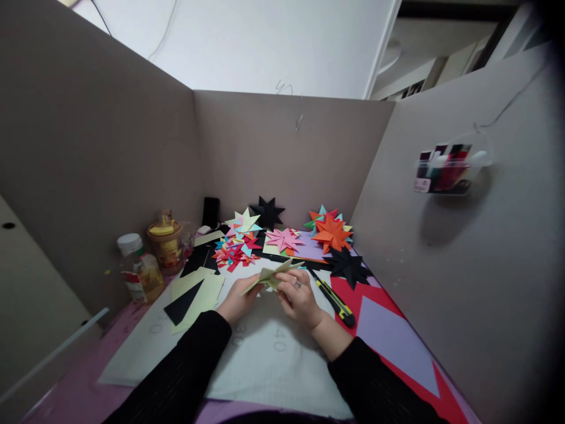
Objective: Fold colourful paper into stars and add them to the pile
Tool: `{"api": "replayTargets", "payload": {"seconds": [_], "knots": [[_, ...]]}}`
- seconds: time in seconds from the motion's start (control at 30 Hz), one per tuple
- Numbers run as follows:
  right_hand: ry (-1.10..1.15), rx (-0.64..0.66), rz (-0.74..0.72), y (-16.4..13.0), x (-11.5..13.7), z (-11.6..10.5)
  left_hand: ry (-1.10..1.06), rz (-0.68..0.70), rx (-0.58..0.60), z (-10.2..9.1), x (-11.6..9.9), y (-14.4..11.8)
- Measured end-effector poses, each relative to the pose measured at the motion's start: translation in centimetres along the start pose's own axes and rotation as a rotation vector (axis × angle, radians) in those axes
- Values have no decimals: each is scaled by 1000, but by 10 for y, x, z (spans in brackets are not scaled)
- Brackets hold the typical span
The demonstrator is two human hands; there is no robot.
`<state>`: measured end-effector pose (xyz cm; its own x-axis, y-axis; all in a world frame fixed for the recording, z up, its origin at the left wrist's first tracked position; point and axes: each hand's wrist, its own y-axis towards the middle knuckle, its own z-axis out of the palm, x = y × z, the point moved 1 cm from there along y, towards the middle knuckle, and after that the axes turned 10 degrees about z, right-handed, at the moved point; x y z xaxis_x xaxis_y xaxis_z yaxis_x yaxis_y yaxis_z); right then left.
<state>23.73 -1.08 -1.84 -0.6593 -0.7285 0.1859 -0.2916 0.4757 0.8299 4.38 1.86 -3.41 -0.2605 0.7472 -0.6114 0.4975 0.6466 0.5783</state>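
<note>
Both of my hands hold a folded pale yellow-green paper piece (272, 274) above a white cutting mat (269, 353). My left hand (238, 299) grips its left end; my right hand (298, 297), with a ring on one finger, pinches the right part. Behind the hands lie several finished paper stars: a black one (266, 212), an orange one (331, 233), a pink one (282, 238), a second black one (348, 266) and a heap of mixed-colour ones (236, 250).
A yellow-and-black utility knife (333, 299) lies right of my right hand. Pale yellow sheets with a black triangle (194, 294) lie to the left. A bottle (139, 270) and a jar (166, 242) stand at far left. Red and lilac paper (392, 338) covers the right. Cardboard walls surround the desk.
</note>
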Motion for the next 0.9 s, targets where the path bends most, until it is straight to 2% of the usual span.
{"api": "replayTargets", "payload": {"seconds": [0.4, 0.5, 0.73, 0.9], "knots": [[-46, 62, -53, -1, -1, 5, -30, 3, -38, 1, 0, 0], [-18, 40, -27, -1, -1, 7, -33, 0, -56, 1, 1, 0], [-25, -120, 238, -4, -5, 12, -13, -5, -37, 5, -1, -1], [158, -143, 476, -5, -7, 18, -14, 4, -18, 6, -5, 0]]}}
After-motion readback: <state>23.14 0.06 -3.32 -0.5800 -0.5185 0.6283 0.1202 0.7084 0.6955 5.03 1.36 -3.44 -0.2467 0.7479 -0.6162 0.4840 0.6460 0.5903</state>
